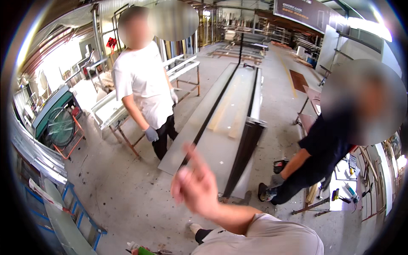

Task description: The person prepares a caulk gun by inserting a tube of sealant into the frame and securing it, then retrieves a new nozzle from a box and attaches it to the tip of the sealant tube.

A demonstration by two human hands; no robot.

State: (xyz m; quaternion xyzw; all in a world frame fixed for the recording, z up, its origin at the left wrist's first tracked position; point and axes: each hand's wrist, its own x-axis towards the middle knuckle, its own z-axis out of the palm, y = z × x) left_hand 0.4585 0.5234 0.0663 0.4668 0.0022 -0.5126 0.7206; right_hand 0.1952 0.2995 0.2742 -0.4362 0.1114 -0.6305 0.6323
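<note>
My right hand (196, 185) is raised in front of me, slightly blurred. Its index finger points up and away, the other fingers are loosely curled, and it holds nothing. Beyond it lies a long pale panel (212, 159) with dark strips along its length. A dark brown profile (244, 159) lies along the panel's right side, just past my hand. At the lower edge a small part of my left hand (135, 251) shows, closed on a green object (145, 251) whose kind I cannot make out; most of both is cut off.
A person in a white shirt (142, 80) and grey gloves stands left of the panel. At the right, a person in dark clothes (327, 136) bends, a gloved hand by a dark power tool (279, 165). Blue racks (78, 208) stand near left; a tool-strewn table (342, 199) at right.
</note>
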